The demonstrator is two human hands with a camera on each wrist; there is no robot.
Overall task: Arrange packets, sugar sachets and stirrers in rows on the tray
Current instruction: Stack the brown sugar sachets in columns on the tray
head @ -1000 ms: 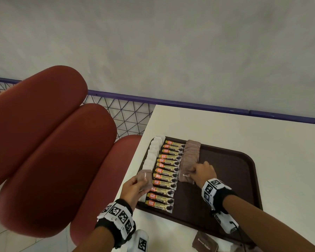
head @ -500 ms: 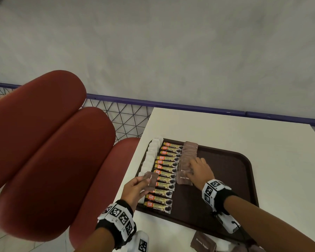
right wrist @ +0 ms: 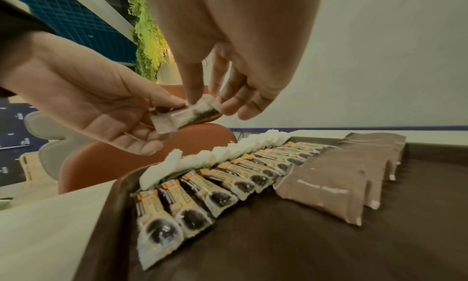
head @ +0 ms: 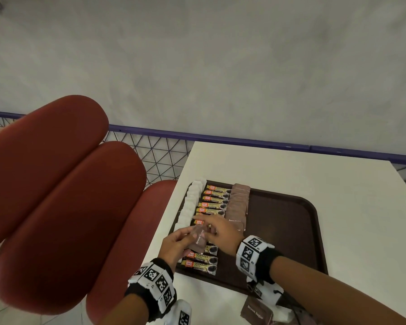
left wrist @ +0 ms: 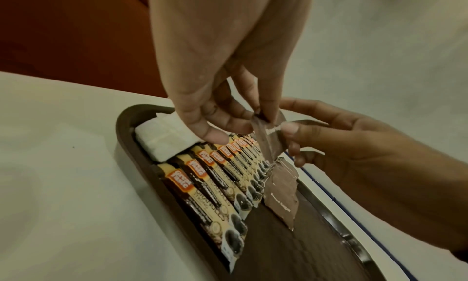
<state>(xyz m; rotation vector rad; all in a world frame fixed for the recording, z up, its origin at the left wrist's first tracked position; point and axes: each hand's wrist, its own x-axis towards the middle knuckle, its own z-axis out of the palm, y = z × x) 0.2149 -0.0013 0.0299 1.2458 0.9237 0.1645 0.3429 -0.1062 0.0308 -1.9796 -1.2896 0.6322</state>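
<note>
A white table [head: 314,195] is taking up the right of the head view, with red padded seats [head: 56,195] lying to its left and a purple rail [head: 220,139] running along a grey wall behind. A dark brown tray [head: 291,231] is sitting on the table near its left edge, and three rows are lying side by side in the tray's left part: white sachets [head: 190,205] along the left rim, coffee granule packets [head: 212,202] just beside them, each overlapping the next, and brown sugar sachets [head: 238,202] to the right of those, also overlapping. The right part of the tray is showing bare brown surface. A loose brown sugar packet [head: 256,313] is lying on the table in front of the tray, by the right forearm. Both hands are meeting above the near end of the coffee row – the left hand [head: 176,245] is holding one brown sugar sachet [head: 198,240] in the air, thumb on top and fingers curled beneath it, and the right hand [head: 223,233] is pinching the same sachet's far end between thumb [right wrist: 192,89] and fingertips [right wrist: 228,105], the remaining fingers hanging loosely. In the left wrist view the held sachet [left wrist: 268,137] is standing edge-on above the packets, apart from them, while the nearest laid brown sachet [left wrist: 281,193] is lying flat on the tray floor – just beside the coffee row. Black wristbands with white coded markers [head: 251,252] are wrapping both wrists.
</note>
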